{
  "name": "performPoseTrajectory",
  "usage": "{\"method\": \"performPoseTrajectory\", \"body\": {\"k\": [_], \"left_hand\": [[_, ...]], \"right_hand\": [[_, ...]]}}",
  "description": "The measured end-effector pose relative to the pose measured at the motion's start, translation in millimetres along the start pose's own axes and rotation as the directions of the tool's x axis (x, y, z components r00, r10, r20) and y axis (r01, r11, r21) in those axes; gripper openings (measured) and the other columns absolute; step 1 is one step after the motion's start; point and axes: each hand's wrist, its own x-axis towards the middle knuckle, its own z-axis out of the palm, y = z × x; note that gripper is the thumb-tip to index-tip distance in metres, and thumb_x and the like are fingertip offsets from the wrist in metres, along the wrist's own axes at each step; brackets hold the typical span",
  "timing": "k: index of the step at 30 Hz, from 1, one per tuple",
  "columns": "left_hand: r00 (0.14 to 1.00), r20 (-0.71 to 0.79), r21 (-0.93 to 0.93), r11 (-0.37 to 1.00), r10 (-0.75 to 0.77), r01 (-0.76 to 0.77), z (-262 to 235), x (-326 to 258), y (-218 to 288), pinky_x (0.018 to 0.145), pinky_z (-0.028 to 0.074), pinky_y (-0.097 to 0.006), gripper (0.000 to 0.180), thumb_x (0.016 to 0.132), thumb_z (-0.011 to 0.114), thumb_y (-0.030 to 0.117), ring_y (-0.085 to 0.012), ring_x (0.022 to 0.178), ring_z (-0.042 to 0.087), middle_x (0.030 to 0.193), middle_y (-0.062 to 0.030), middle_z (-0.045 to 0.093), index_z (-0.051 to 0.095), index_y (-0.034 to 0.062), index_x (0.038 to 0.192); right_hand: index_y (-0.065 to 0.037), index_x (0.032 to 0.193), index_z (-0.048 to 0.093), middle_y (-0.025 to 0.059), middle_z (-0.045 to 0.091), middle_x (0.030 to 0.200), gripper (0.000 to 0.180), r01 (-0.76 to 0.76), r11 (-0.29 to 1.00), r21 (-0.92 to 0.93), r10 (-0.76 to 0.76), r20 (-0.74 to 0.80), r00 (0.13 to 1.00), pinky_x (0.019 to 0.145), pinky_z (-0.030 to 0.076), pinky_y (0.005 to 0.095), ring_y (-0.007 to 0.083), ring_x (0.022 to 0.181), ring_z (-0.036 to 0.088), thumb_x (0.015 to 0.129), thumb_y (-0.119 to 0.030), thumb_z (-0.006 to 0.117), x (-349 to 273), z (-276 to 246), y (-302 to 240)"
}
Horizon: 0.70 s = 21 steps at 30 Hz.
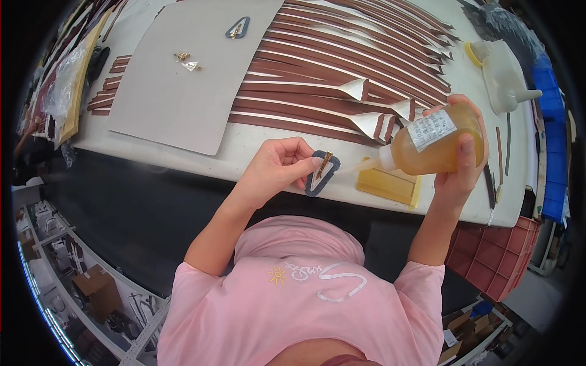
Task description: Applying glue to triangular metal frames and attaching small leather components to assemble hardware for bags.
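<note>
My left hand (268, 171) pinches a dark blue, fabric-like triangular piece (313, 186) with an open middle, near the table's front edge. On its face lies a gold metal hair clip (324, 165). My right hand (467, 161) is wrapped round a squeeze bottle (421, 152) of amber liquid, tilted on its side. The bottle's thin pale nozzle (365, 165) points left, its tip close to the triangle's right edge; whether it touches, I cannot tell.
A grey board (177, 104) carries another triangular piece (237, 28) and small gold clips (182, 56). Behind lie many brown-and-white strips (305, 94). A yellow flat plate (386, 186) lies below the nozzle. A white spouted bottle (503, 76) lies at right, above a red crate (491, 256).
</note>
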Motion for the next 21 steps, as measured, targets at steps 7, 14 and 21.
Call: {"method": "performPoseTrajectory", "body": {"k": [7,14,21], "left_hand": [[0.999,0.036,-0.019,1.0,-0.019,0.019,-3,0,1,0.056,0.047,-0.017,0.013,0.09,0.067,0.014,-0.0016,0.063,0.056,0.076,-0.0001,0.065,0.063,0.0025,0.087],[0.998,0.06,-0.004,1.0,-0.031,0.031,-5,2,0,0.053,0.044,-0.016,0.013,0.09,0.067,0.015,-0.0004,0.06,0.054,0.074,0.0012,0.064,0.062,0.0034,0.086],[0.996,0.062,0.007,0.997,-0.072,0.071,-4,0,2,0.052,0.043,-0.015,0.014,0.09,0.067,0.015,-0.0002,0.058,0.054,0.072,0.0016,0.064,0.061,0.0041,0.084]], "right_hand": [[0.006,0.126,0.049,0.0188,0.065,0.1,0.066,0.008,0.998,-0.057,-0.008,0.008,1.0,0.084,0.052,0.0294,0.0222,0.095,0.065,0.088,-0.048,0.059,6,3,9],[0.005,0.131,0.045,0.0184,0.064,0.104,0.073,-0.056,0.998,0.042,0.052,0.095,0.994,0.085,0.055,0.0323,0.0239,0.097,0.066,0.086,-0.05,0.061,9,5,13],[0.006,0.137,0.041,0.0162,0.062,0.111,0.081,-0.157,0.948,0.276,0.123,0.138,0.983,0.083,0.059,0.0357,0.0278,0.097,0.068,0.087,-0.053,0.062,11,-1,26]]}}
